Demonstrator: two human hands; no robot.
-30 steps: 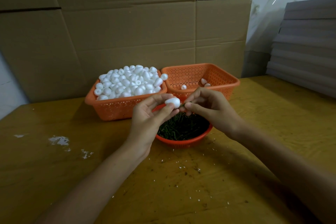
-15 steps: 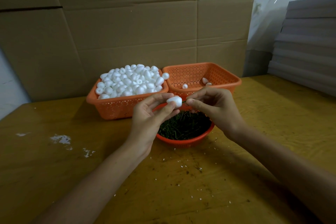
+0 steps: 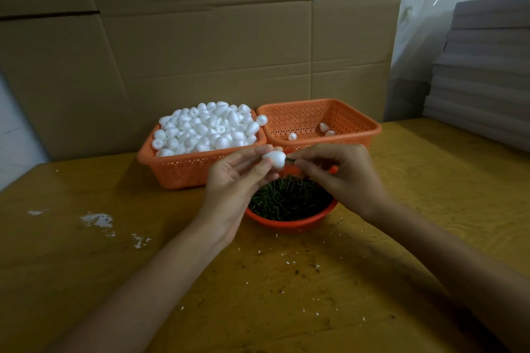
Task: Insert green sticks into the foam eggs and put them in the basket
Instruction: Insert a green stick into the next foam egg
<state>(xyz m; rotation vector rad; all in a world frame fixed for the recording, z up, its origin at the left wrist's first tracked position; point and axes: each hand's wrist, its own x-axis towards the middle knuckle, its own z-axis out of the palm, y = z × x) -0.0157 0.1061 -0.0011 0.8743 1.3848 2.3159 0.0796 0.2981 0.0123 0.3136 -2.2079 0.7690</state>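
On the near wooden table (image 3: 286, 295), flecked with white crumbs, stands a round red bowl (image 3: 289, 225) heaped with green sticks (image 3: 289, 200). Above its far rim the hands come together. The left hand (image 3: 235, 183) pinches a white foam egg (image 3: 274, 159) between thumb and fingertips. The right hand (image 3: 341, 178) pinches a single stick (image 3: 290, 160), whose tip meets the egg's right end. Farther back, the left basket (image 3: 183, 172) is piled with foam eggs and the right basket (image 3: 301, 114) holds three. Cardboard (image 3: 200, 51) stands behind.
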